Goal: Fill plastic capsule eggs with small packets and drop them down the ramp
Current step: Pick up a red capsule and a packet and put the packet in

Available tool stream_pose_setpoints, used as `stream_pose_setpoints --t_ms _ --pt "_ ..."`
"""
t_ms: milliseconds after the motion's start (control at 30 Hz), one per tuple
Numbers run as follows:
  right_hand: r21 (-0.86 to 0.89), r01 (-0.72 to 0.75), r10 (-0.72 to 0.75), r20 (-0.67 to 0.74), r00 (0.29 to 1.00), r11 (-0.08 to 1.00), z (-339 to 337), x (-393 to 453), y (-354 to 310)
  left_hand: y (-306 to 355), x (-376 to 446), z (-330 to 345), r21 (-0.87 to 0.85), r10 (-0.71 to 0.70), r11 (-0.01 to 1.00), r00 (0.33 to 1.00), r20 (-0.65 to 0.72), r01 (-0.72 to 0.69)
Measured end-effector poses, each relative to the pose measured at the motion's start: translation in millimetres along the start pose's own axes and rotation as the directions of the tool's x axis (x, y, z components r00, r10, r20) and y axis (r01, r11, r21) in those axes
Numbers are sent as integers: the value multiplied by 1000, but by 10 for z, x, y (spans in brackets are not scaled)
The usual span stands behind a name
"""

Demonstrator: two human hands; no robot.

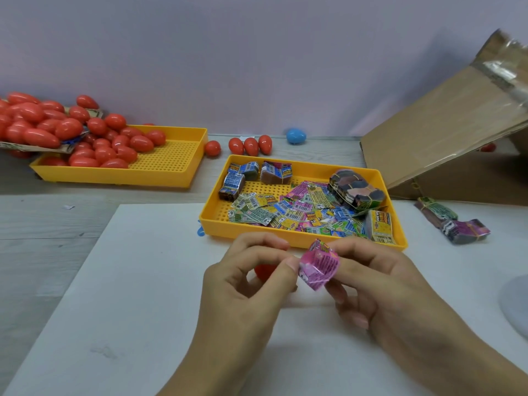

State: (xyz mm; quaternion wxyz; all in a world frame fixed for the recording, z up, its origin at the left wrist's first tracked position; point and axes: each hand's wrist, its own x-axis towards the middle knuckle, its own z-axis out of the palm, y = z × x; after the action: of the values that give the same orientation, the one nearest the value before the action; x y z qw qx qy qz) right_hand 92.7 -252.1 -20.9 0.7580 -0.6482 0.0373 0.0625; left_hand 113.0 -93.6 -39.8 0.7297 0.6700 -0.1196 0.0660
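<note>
- Right now I see both hands meet over the white sheet (pixel 143 281), just in front of the near yellow tray (pixel 285 238).
- My left hand (pixel 245 284) pinches the pink packet (pixel 318 265) at its left edge with thumb and forefinger; a red egg (pixel 264 271) shows behind those fingers, though I cannot tell whether it is held.
- My right hand (pixel 383 287) pinches the packet's right side, so the packet sits between both grips, bulged open.
- Loose packets (pixel 297 212) fill the tray; more red eggs (pixel 85 138) heap in the far tray (pixel 160 175); the cardboard ramp (pixel 445 127) rises at right.
</note>
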Motion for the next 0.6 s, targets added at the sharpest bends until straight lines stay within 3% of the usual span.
stream_pose_setpoints --t_ms 100,233,433,600 --pt "17 -1 1 -24 1000 1000 7 -13 -12 3 -37 0 46 103 994 992 -72 -100" --pt "-32 40 -43 -73 996 999 31 -29 -18 55 -95 43 162 275 950 961 -22 -268" --pt "-108 166 -178 -103 979 980 33 -37 14 15 -49 45 20 103 995 993 -61 -102" --pt "-406 342 -427 -136 894 847 48 -73 33 13 -53 67 107 173 979 985 -12 -171"
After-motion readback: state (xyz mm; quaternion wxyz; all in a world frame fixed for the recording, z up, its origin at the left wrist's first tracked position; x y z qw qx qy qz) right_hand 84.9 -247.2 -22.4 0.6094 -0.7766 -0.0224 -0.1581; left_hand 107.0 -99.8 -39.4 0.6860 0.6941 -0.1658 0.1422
